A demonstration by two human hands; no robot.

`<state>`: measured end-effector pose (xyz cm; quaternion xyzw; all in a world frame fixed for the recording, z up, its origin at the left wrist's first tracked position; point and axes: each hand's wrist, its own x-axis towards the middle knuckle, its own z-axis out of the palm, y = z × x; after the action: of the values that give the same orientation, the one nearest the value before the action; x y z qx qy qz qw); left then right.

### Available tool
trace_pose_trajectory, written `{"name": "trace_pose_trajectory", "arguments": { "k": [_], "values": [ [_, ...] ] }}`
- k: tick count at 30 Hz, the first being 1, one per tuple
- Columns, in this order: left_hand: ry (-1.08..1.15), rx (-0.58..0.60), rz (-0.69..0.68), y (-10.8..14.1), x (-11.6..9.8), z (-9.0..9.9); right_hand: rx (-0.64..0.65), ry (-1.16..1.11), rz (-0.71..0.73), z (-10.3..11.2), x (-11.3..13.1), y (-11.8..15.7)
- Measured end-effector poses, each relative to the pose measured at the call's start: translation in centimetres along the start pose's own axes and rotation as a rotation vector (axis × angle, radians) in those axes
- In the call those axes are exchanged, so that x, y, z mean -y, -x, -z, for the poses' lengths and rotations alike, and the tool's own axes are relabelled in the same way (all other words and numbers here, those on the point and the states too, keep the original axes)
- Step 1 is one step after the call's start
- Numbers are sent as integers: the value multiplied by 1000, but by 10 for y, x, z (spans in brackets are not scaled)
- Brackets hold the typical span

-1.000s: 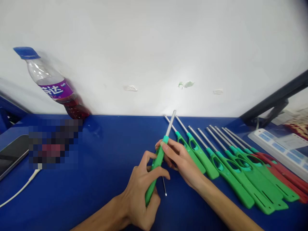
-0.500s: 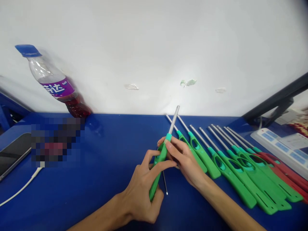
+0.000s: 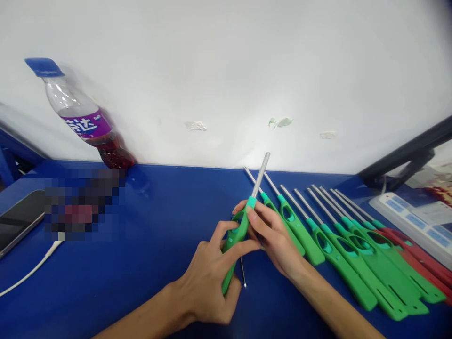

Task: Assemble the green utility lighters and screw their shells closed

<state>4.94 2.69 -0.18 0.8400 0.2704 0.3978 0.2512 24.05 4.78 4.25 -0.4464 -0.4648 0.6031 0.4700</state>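
Note:
A green lighter with a long metal tube [image 3: 241, 231] is held in both hands, its tube pointing up and slightly right. My left hand [image 3: 213, 270] wraps round the green body, with the thumb stretched across it. My right hand [image 3: 273, 235] grips the upper body near the turquoise collar; some of its fingers are hidden behind the lighter. Below the hands a thin metal rod [image 3: 243, 273] shows, its upper end hidden. Several green lighters [image 3: 344, 268] lie side by side on the blue table [image 3: 158, 282] to the right.
Red lighters [image 3: 420, 256] lie beyond the green ones, beside a white power strip [image 3: 416, 221]. A bottle of dark drink [image 3: 88, 122] stands by the white wall at the left. A phone [image 3: 21, 216], a white cable [image 3: 35, 273] and a blurred-out object lie there too.
The held lighter has tilted a little further to the right and turned slightly, showing more of its side. Both hands keep their grip. The whole view has shifted slightly.

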Motion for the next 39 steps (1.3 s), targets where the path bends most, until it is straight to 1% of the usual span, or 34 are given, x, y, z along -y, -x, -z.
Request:
{"name": "trace_pose_trajectory", "arguments": {
  "k": [7,15,22,27,34,39],
  "values": [
    [-83,61,23,-5,-2,1,-43,-24,12,3,-4,-1],
    [-46,5,-2,0,4,-1,-15,-18,15,0,-1,2],
    [-61,-38,27,-1,4,1,-6,-29,-14,-1,-4,0],
    [-11,-44,50,-3,3,4,0,-29,-10,-1,-7,-3],
    [10,-28,69,-4,1,4,3,-13,-3,1,-11,-3],
    [-7,26,73,-4,2,3,-1,-9,14,2,-12,-4]
  ]
}}
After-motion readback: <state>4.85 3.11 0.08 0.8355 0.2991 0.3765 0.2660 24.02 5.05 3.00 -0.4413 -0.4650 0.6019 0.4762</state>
